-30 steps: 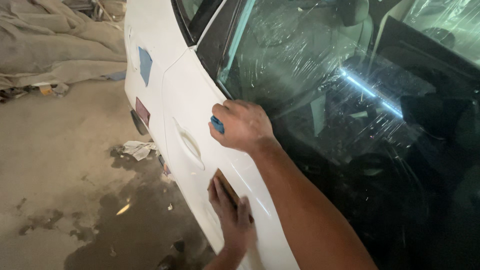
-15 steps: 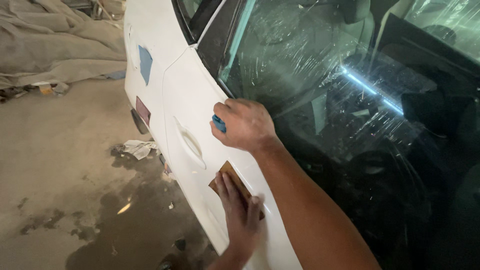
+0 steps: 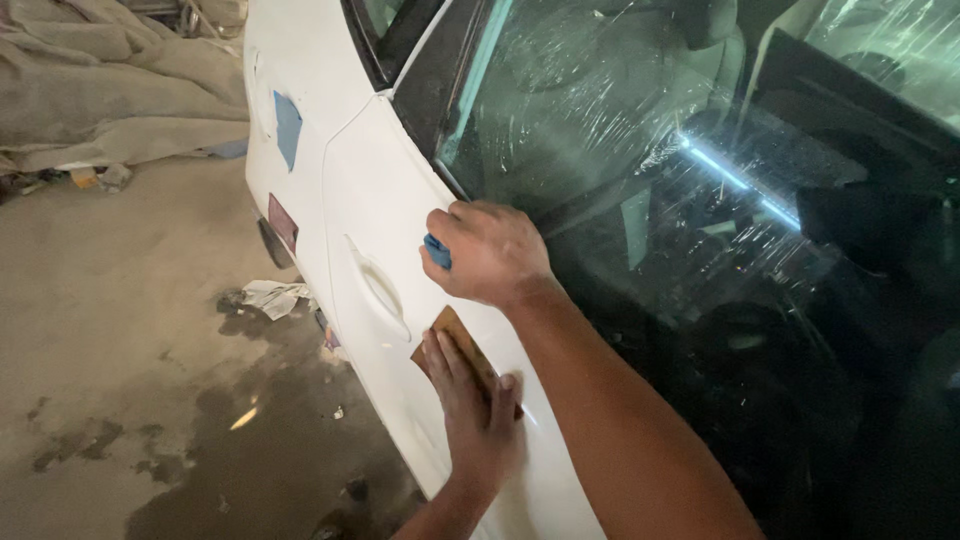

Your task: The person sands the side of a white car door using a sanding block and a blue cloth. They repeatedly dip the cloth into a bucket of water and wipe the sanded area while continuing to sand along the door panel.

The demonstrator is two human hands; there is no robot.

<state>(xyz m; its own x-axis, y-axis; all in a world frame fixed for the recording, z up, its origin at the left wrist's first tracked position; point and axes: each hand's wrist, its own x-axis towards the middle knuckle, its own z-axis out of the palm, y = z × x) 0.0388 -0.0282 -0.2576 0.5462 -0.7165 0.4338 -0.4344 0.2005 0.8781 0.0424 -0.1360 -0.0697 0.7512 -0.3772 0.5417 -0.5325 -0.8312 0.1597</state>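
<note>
A white car door point(image 3: 375, 215) fills the middle of the view, its window point(image 3: 640, 160) covered in clear plastic film. My left hand point(image 3: 478, 415) lies flat on the door panel and presses a brown sheet of sandpaper point(image 3: 447, 335) against it, just right of the door handle point(image 3: 378, 288). My right hand point(image 3: 490, 250) rests on the top of the door by the window edge, fingers closed around a small blue object point(image 3: 437, 250) that is mostly hidden in the fist.
Blue tape patches point(image 3: 287, 128) and a dark red patch point(image 3: 283, 222) sit on the rear panel. The concrete floor point(image 3: 130, 330) has wet dark stains and a crumpled paper scrap point(image 3: 268, 297). A beige cloth heap point(image 3: 110, 85) lies at the upper left.
My left hand has slid up and forward along the door panel with the sandpaper. My right hand has stayed at the window edge with the blue object.
</note>
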